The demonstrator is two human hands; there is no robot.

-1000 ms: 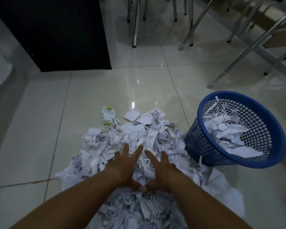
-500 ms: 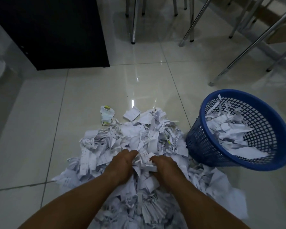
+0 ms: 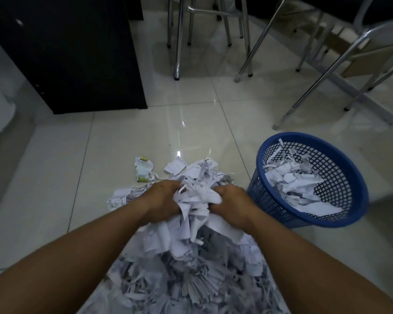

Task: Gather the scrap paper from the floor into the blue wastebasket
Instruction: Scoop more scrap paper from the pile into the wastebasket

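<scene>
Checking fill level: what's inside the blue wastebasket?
Inside the wastebasket lies a heap of white scrap paper, torn strips and sheets; bare mesh wall shows above it. The bottom is covered by the paper, so nothing beneath can be seen.

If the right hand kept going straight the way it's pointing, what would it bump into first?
Probably the paper bunch it grips: the right hand points inward at it. Just past that is the left hand, holding the other side. The basket sits off that line.
</scene>
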